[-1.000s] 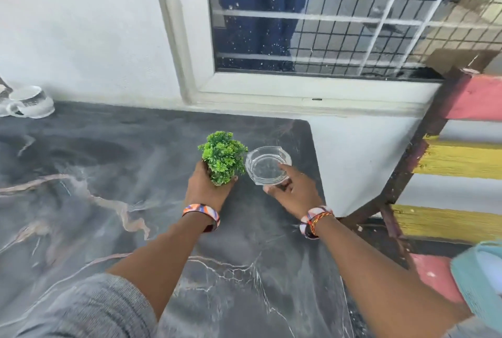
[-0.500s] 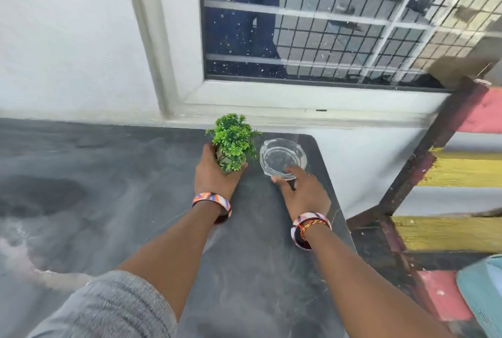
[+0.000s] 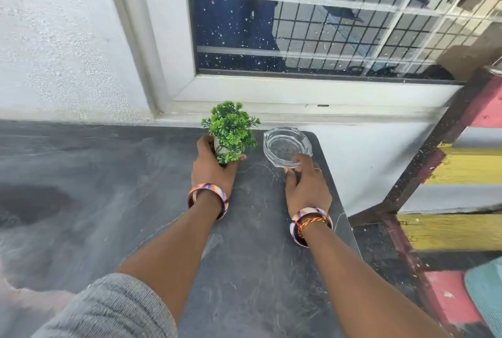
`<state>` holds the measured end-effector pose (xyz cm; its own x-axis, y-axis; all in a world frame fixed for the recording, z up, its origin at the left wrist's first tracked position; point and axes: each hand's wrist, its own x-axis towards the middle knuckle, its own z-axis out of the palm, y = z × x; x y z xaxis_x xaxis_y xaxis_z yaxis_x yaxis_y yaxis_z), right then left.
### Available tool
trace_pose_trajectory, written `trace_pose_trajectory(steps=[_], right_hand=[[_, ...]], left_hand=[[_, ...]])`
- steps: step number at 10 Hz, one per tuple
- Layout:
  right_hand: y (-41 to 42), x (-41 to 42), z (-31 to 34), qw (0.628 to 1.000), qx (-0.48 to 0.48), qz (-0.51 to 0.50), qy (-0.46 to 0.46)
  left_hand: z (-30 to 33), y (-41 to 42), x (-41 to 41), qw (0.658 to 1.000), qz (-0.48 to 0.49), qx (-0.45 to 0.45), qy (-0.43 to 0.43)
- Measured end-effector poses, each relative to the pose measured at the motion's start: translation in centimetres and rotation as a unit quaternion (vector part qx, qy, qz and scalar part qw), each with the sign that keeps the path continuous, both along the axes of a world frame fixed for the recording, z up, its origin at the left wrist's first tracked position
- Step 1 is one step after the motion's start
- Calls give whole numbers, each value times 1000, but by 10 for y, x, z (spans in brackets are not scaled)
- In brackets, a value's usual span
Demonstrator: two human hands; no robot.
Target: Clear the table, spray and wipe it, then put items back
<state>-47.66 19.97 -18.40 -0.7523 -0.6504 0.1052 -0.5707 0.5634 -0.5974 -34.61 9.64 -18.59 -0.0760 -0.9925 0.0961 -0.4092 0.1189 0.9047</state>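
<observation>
While the left hand point(image 3: 210, 168) grips the plant point(image 3: 231, 131), the right hand point(image 3: 307, 185) pinches the glass ashtray point(image 3: 285, 146) beside it.

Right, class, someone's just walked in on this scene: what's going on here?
A person is working at the far right corner of a dark marble table beneath a window. The left hand grips a small potted plant; the right hand holds the near rim of a clear glass ashtray. Both items stand side by side, apart.

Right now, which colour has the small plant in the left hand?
Bright green leaves on the small plant, gripped by the left hand; the head view shows it.
</observation>
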Motion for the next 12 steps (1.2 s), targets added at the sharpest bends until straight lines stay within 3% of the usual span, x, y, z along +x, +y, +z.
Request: trace_pose_trajectory(steps=[8,10,11,12], right_hand=[[-1,-4,2,999,-31,-1,-15],[13,0,6,988,-100,-43,-109],[24,10,9,990,-84,-47,-101],[35,33,12,999,-40,-19,-29]], left_hand=[[8,2,4,999,-23,36,10],[15,26,41,984,-46,11,-174],[14,40,64,971,-99,-21,-218],[15,51,82,957,-141,-62,-245]])
